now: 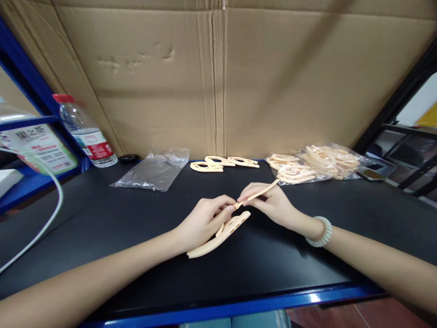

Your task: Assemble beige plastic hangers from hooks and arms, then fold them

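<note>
My left hand [205,220] grips a long cream plastic piece [218,237] with slots at its upper end, tilted over the black table [102,228]. My right hand [269,202], with a pale bead bracelet on the wrist, pinches a thin cream strip [261,191]. The strip's lower tip meets my left fingertips just above the slotted end of the long piece. Both hands are close together at the middle of the table.
A clear bag [321,164] of several cream parts lies at the back right. Finished cream pieces [221,163] lie at the back centre beside an empty plastic bag [153,169]. A water bottle [85,132] stands back left. A cardboard wall [218,77] rises behind.
</note>
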`<state>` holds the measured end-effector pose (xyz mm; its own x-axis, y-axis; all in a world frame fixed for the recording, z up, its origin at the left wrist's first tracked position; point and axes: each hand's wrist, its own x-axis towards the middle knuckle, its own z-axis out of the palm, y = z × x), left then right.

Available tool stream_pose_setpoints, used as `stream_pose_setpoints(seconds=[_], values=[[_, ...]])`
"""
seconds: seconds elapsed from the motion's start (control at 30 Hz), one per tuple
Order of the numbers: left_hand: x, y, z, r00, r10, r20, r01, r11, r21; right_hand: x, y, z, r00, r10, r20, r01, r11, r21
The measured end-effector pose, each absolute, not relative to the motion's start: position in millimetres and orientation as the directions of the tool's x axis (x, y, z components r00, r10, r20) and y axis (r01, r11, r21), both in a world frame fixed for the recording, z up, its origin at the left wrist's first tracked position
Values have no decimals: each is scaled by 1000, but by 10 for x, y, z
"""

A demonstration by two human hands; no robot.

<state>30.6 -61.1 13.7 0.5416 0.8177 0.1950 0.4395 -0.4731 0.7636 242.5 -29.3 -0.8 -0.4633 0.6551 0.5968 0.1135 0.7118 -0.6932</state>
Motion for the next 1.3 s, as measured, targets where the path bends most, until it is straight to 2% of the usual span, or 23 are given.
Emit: stream_pose_setpoints(seconds=[0.2,0.3,0.4,0.47,0.57,0.63,0.73,0.8,0.9,0.97,1.03,1.17,1.3], values=[[266,-569,199,656,730,192,515,-619,593,2396,-397,37,-554,452,699,187,886,-424],[265,-552,199,694,692,200,516,-671,532,2419,-422,46,-603,360,712,229,933,-277],[266,-534,200,713,670,207,521,-703,484,2439,-411,20,-630,288,722,231,956,-180],[260,-520,209,718,664,210,507,-705,496,2435,-400,9,-639,225,736,224,969,-102],[245,-500,220,736,650,190,440,-672,595,2422,-378,49,-652,120,748,195,981,12],[238,-483,211,740,661,123,384,-566,729,2443,-336,115,-605,183,775,223,973,-56],[239,-441,175,701,713,30,209,-246,946,2561,-198,210,-419,457,784,386,872,-302],[235,-394,150,639,768,39,16,-64,998,2682,-73,229,-347,622,701,472,762,-443],[203,-295,123,562,827,-1,-196,134,971,2839,92,180,-389,810,439,543,587,-600],[170,-220,108,523,848,-89,-264,260,929,2887,164,122,-391,864,318,616,503,-607],[139,-156,92,467,867,-173,-313,345,885,2891,211,65,-357,890,284,685,456,-569],[108,-99,76,417,879,-230,-379,398,835,2864,260,-29,-291,907,305,754,413,-511],[113,-113,102,414,877,-244,-371,407,834,2877,252,-82,-259,900,350,806,402,-435]])
